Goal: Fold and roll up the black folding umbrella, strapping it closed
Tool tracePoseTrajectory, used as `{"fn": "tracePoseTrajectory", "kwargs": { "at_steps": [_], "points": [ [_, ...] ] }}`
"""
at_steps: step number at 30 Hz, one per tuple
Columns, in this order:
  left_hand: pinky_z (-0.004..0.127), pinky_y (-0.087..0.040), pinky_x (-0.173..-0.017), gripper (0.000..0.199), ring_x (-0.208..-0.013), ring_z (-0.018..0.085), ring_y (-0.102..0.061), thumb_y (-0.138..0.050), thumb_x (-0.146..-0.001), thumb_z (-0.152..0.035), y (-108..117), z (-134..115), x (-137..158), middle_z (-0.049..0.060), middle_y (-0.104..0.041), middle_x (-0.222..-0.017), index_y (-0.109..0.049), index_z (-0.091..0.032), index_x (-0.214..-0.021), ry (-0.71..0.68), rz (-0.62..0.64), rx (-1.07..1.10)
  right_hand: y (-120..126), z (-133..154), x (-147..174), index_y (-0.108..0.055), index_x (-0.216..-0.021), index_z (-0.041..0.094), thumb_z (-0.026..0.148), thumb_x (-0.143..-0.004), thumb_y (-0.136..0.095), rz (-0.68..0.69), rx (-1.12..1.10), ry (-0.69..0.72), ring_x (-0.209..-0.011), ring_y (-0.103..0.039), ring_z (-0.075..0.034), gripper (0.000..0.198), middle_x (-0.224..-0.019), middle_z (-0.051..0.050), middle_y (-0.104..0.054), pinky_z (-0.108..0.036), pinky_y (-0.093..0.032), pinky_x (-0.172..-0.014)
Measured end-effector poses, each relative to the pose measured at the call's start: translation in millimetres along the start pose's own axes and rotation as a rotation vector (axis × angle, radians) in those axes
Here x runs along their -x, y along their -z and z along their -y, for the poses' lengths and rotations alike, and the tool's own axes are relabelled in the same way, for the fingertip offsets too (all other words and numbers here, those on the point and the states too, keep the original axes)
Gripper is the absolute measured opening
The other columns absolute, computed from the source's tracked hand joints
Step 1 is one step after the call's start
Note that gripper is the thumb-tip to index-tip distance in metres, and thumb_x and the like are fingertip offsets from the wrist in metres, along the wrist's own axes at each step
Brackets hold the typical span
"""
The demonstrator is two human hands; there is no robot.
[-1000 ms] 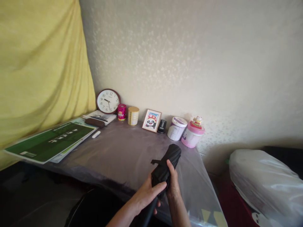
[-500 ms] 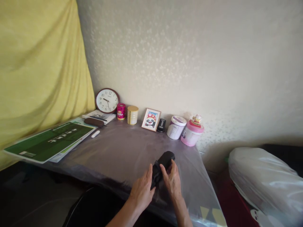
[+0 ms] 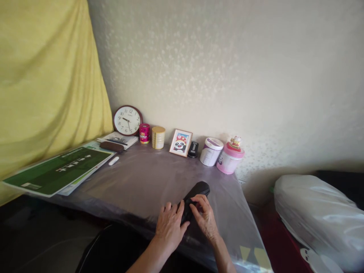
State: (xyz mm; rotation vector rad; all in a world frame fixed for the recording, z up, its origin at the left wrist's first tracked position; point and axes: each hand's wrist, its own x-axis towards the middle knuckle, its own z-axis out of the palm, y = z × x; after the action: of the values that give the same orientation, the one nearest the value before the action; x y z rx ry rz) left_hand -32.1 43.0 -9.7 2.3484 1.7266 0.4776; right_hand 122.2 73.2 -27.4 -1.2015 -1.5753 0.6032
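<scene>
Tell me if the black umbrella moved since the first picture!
Yes, the black umbrella has shifted toward the view's bottom left, farther from the pink tub.

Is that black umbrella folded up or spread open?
Folded: the umbrella shows as a narrow, compact bundle, with the left hand and right hand at it and no canopy spread.

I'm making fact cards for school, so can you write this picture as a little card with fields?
Held: black folded umbrella
Left grip: thumb and fingers on the umbrella's near part
Right grip: fingers bent at the umbrella; what they pinch is unclear
Back row, left to right: clock, magenta tin, yellowish can, panda picture, black gadget, white tub, pink tub
Table, left side: green board, brown case, small white object
</scene>
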Motion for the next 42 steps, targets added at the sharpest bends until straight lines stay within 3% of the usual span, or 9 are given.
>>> {"fn": "tracePoseTrajectory", "kwargs": {
  "at_steps": [4, 8, 11, 27, 37, 42],
  "points": [
    [0.042, -0.038, -0.090, 0.050, -0.105, 0.028, -0.047, -0.045, -0.081, -0.027, -9.1, 1.5, -2.8, 0.011, -0.052, -0.117, -0.039, -0.018, -0.130, 0.005, 0.000, 0.048, 1.5, -2.9, -0.8, -0.065, -0.075, 0.022, 0.032, -0.073, -0.064, -0.075, -0.142, -0.047, -0.083, -0.055, -0.017, 0.011, -0.088, -0.003, -0.060, -0.028, -0.045, -0.076],
    [0.039, -0.036, -0.093, 0.057, -0.106, 0.027, -0.045, -0.046, -0.079, -0.027, -12.7, 1.4, -5.5, 0.009, -0.050, -0.117, -0.032, -0.016, -0.134, 0.029, 0.004, 0.113, 4.1, -2.0, 2.5, -0.062, -0.078, 0.021, 0.034, -0.071, -0.068, -0.089, -0.327, -0.221, -0.060, -0.053, -0.012, 0.017, -0.073, 0.001, -0.059, -0.025, -0.045, -0.060],
    [0.039, -0.036, -0.092, 0.069, -0.105, 0.027, -0.045, -0.049, -0.078, -0.025, -11.1, 1.2, -6.9, 0.009, -0.049, -0.117, -0.019, -0.020, -0.139, 0.027, 0.013, 0.123, 7.3, 1.4, 5.1, -0.063, -0.078, 0.020, 0.034, -0.069, -0.070, -0.090, -0.387, -0.280, -0.059, -0.054, -0.012, 0.018, -0.068, 0.003, -0.058, -0.025, -0.045, -0.061],
    [0.040, -0.040, -0.086, 0.067, -0.100, 0.025, -0.045, -0.050, -0.078, -0.017, -17.6, -3.8, 1.3, 0.006, -0.044, -0.113, -0.023, -0.033, -0.137, -0.055, -0.045, 0.020, 25.1, -10.5, 16.1, -0.064, -0.082, 0.021, 0.033, -0.070, -0.071, -0.005, -0.460, -0.280, -0.070, -0.059, -0.013, 0.018, -0.079, 0.002, -0.060, -0.026, -0.048, -0.071],
    [0.040, -0.039, -0.091, 0.075, -0.106, 0.025, -0.042, -0.055, -0.073, -0.019, -8.2, 3.7, 1.7, 0.006, -0.041, -0.119, -0.020, -0.034, -0.138, -0.107, 0.045, 0.086, 27.0, -11.2, 14.6, -0.066, -0.090, 0.022, 0.034, -0.071, -0.070, 0.015, -0.409, -0.288, -0.071, -0.061, -0.015, 0.023, -0.083, -0.001, -0.064, -0.028, -0.050, -0.071],
    [0.042, -0.038, -0.093, 0.077, -0.109, 0.026, -0.042, -0.056, -0.073, -0.021, -7.7, 7.1, 0.6, 0.006, -0.040, -0.123, -0.018, -0.037, -0.138, -0.108, 0.073, 0.112, 27.8, -10.8, 14.0, -0.067, -0.086, 0.022, 0.035, -0.071, -0.070, 0.015, -0.380, -0.277, -0.072, -0.060, -0.015, 0.019, -0.082, -0.001, -0.062, -0.030, -0.050, -0.073]
  ]
}}
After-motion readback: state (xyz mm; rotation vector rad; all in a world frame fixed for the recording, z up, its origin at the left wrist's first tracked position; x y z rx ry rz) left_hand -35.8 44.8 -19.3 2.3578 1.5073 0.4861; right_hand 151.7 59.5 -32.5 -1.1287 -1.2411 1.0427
